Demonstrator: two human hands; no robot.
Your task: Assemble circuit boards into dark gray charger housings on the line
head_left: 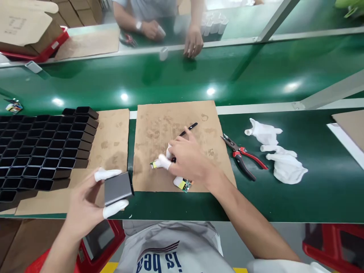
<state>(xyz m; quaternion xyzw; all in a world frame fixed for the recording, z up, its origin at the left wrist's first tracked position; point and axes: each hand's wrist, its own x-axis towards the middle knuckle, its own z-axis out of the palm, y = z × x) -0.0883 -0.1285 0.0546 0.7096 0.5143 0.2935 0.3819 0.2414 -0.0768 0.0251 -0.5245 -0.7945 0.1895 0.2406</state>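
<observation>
My left hand, with white finger cots on thumb and finger, grips a dark grey box-shaped housing in front of the cardboard's left edge. Over the cardboard sheet, my right hand is closed, its white-cotted fingertips pinching a small circuit board with a yellow part. Most of that board is hidden by the fingers. A black pen-like tool passes under the same hand; I cannot tell whether the hand holds it. Just below lies another small circuit board with yellow tape and a white part.
Rows of black open housings stand at the left on cardboard. Red-and-black pliers and white gloves lie to the right. Beyond a rail, another person's hands are at the opposite bench. A metal post slants at the right.
</observation>
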